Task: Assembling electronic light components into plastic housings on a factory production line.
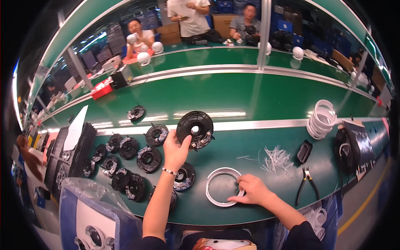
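My left hand (175, 151) is raised over the bench, its fingers and thumb closed on the edge of a black round housing (189, 121). This housing has a hole at its centre and small electronic parts along its lower right rim. Lower and to the right, my right hand (253, 190) grips the right side of a white ring (208, 186), which lies on or just above the green bench top; I cannot tell which. Beneath my left wrist is another black housing (189, 171), partly covered by the arm. Several similar housings (148, 159) lie to the left.
White plastic strips (277, 159) lie right of the ring, near cutting pliers (307, 185) and a black oblong part (304, 152). White rings (321, 118) stand stacked farther back. Black trays (68, 156) pile up at left. Lined bins (100, 208) flank the near edge. People sit and stand opposite.
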Tool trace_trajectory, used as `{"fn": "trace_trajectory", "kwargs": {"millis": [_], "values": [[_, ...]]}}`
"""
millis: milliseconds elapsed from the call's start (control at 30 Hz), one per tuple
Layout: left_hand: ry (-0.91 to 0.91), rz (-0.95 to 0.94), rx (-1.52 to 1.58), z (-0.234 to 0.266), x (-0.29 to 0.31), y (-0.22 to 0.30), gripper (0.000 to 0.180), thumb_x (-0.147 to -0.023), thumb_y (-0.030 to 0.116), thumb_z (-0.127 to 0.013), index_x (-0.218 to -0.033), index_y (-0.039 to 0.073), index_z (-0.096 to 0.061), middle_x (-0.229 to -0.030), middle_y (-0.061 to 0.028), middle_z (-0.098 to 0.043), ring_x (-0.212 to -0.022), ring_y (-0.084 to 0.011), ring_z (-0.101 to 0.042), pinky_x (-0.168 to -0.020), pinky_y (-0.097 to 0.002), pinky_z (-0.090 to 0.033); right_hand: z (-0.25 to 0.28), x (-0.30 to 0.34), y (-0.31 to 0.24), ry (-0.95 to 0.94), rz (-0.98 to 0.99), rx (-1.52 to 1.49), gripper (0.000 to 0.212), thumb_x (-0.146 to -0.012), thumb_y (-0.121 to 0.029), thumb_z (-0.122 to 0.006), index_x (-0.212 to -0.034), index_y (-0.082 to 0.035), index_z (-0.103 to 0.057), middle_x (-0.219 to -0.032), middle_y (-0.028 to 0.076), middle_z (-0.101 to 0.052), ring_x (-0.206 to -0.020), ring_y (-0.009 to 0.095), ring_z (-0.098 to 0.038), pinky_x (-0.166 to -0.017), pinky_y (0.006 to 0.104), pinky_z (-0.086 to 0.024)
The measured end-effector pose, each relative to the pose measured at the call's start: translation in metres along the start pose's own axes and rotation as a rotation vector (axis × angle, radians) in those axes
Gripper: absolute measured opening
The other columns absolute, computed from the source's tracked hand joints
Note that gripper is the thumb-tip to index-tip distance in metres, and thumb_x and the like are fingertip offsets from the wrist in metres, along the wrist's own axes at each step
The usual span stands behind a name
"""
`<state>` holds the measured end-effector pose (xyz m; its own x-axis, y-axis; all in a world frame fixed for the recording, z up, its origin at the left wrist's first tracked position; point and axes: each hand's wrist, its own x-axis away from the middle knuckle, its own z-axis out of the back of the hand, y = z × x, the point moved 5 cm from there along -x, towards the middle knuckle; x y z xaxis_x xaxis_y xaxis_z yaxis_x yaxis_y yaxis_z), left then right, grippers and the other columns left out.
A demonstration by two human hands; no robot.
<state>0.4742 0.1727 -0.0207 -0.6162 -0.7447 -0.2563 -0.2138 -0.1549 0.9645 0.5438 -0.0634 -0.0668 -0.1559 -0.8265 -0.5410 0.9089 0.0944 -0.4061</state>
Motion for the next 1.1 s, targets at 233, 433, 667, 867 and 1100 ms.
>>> {"fn": "trace_trajectory", "kwargs": {"millis": [233, 433, 667, 867, 1100], "values": [[0.033, 0.113, 0.260, 0.011, 0.012, -0.014, 0.021, -0.081, 0.003, -0.054, -0.099, 0.001, -0.044, -0.093, -0.0077, -0.057, -0.072, -0.0127, -0.059, -0.054, -0.0256, -0.054, -0.005, -0.008, 0.005, -0.047, -0.189, 0.247, 0.037, -0.064, -0.035, -0.070, -0.062, -0.002, -0.053, -0.069, 0.008, -0.052, -0.066, 0.026, -0.051, -0.059, 0.0356, -0.044], [0.076, 0.080, 0.307, 0.048, 0.010, -0.028, 0.025, -0.081, 0.005, -0.054, -0.103, 0.001, -0.044, -0.094, -0.0073, -0.057, -0.077, -0.0136, -0.059, -0.058, -0.0256, -0.054, -0.020, -0.061, -0.024, -0.402, -0.299, 0.181, 0.087, -0.051, -0.045, -0.075, -0.120, -0.004, -0.040, -0.131, 0.019, -0.028, -0.121, 0.040, -0.026, -0.094, 0.0518, -0.027], [0.083, 0.049, 0.367, 0.041, -0.006, -0.035, 0.028, -0.078, 0.006, -0.057, -0.102, -0.001, -0.044, -0.088, -0.0071, -0.056, -0.072, -0.0103, -0.057, -0.053, -0.0229, -0.049, -0.037, -0.046, -0.022, -0.579, -0.300, 0.189, 0.116, -0.035, -0.050, -0.079, -0.127, 0.000, -0.028, -0.135, 0.023, -0.020, -0.124, 0.042, -0.018, -0.099, 0.0491, -0.018], [0.215, -0.022, 0.409, 0.073, -0.003, -0.037, 0.025, -0.079, 0.007, -0.057, -0.098, -0.001, -0.043, -0.084, -0.0061, -0.056, -0.066, -0.0089, -0.057, -0.049, -0.0211, -0.049, -0.048, -0.044, -0.020, -0.472, -0.226, 0.095, 0.111, -0.039, -0.040, -0.080, -0.127, 0.001, -0.028, -0.132, 0.023, -0.026, -0.121, 0.040, -0.024, -0.099, 0.0457, -0.021], [0.312, -0.222, 0.333, 0.063, 0.010, 0.035, 0.035, -0.078, -0.004, -0.051, -0.108, 0.000, -0.033, -0.100, -0.0091, -0.047, -0.085, -0.0118, -0.050, -0.073, -0.0246, -0.045, -0.012, -0.052, 0.014, 0.364, -0.462, -0.806, 0.104, -0.053, -0.048, -0.075, -0.130, -0.001, -0.024, -0.123, 0.014, -0.038, -0.113, 0.025, -0.039, -0.095, 0.0350, -0.031]]}}
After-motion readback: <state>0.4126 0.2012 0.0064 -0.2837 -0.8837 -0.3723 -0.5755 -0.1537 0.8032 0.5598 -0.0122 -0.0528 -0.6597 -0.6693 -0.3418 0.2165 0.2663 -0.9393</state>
